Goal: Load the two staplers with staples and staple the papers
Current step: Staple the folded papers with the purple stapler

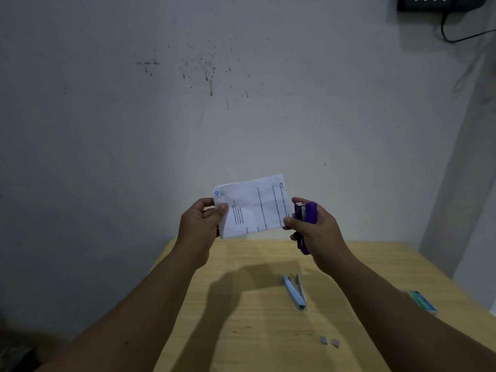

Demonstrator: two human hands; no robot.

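Observation:
Folded white printed papers point(252, 206) are held up in the air above the far edge of the wooden table point(241, 318). My left hand point(200, 224) pinches their left edge. My right hand point(312, 228) grips a purple stapler point(306, 224), held upright at the papers' right edge, its metal mouth touching or very near the sheet. A light blue stapler point(295, 292) lies opened out on the table below my right hand. Two small grey staple strips point(329, 341) lie nearer to me on the table.
A green and white staple box point(422, 302) rests at the table's right edge. A stained grey wall rises right behind the table. A dark device with a cable point(440, 4) hangs at the top right of the wall.

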